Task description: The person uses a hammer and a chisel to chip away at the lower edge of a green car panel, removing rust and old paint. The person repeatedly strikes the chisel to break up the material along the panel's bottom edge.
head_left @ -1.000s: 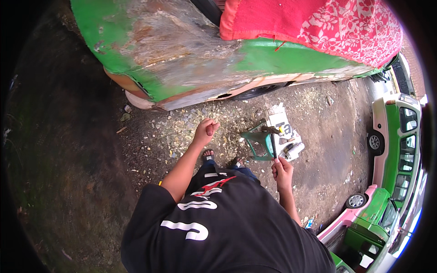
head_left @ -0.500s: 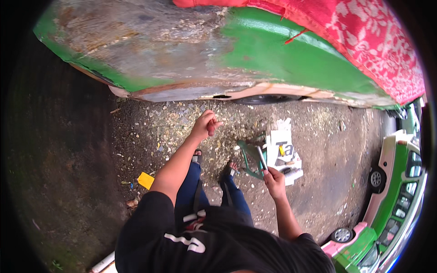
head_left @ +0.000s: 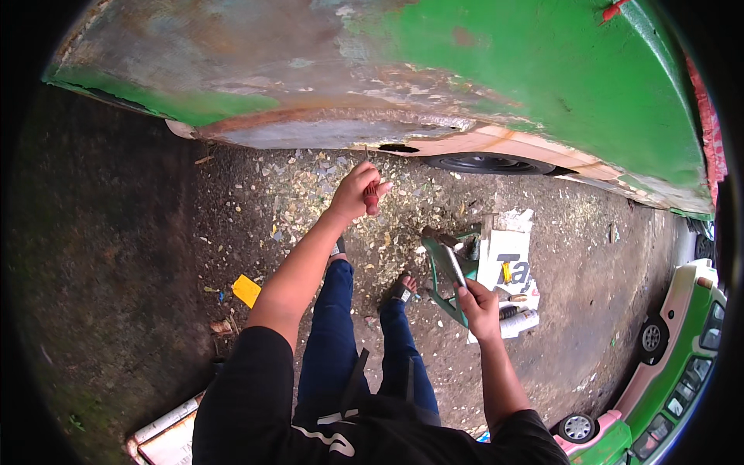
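Note:
My left hand (head_left: 358,191) is closed around the red handle of a screwdriver (head_left: 371,201), whose thin shaft points toward the lower edge of a vehicle body (head_left: 333,128). Whether its tip touches the panel I cannot tell. That panel is green, with a large grey-brown stripped area and a rough, rusty lower edge; a dark hole shows beside the screwdriver's tip. My right hand (head_left: 481,313) grips the shiny handle of a hammer (head_left: 455,267), held lower and apart from the panel, its dark head pointing forward.
Behind the hammer stands a green stool (head_left: 439,293), beside white printed sheets (head_left: 504,246) bearing a yellow item and a cylinder. Paint flakes (head_left: 310,190) litter the ground. A yellow piece (head_left: 246,291) lies left. A green and pink van (head_left: 659,364) is parked right. A black tyre (head_left: 492,163) sits under the panel.
The view has shifted, so the red cloth shows only at the right rim. Both hands keep their grips on the screwdriver and hammer; the screwdriver now sits nearer the panel's lower edge.

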